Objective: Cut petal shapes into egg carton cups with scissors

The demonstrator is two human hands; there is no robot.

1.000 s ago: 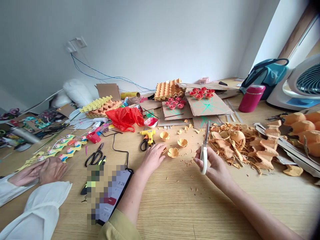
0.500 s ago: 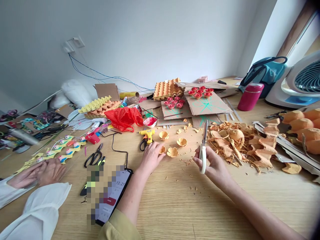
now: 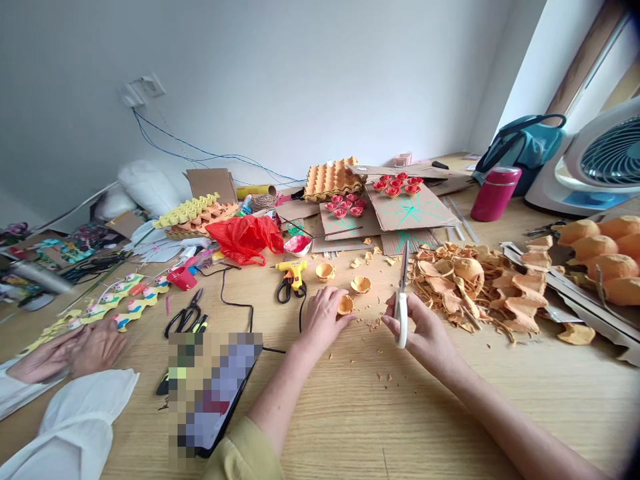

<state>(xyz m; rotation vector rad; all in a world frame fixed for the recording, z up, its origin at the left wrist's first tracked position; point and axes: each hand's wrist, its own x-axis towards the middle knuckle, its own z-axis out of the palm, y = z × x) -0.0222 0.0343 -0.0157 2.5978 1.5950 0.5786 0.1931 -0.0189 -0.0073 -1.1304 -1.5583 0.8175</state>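
Scissors [image 3: 402, 301] point forward, clamped in the right hand [image 3: 424, 327]; the left hand [image 3: 323, 315], palm down, pinches an orange cup [image 3: 345, 305].

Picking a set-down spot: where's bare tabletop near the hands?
Bare wood between the left forearm and right forearm, nearer than the crumbs; more right of the right forearm, short of the scrap heap. Crowded: beyond the left hand (cups, glue gun).

Left hand [image 3: 323, 317] and right hand [image 3: 423, 327] bare; 1 olive-green left sleeve [image 3: 246, 453].
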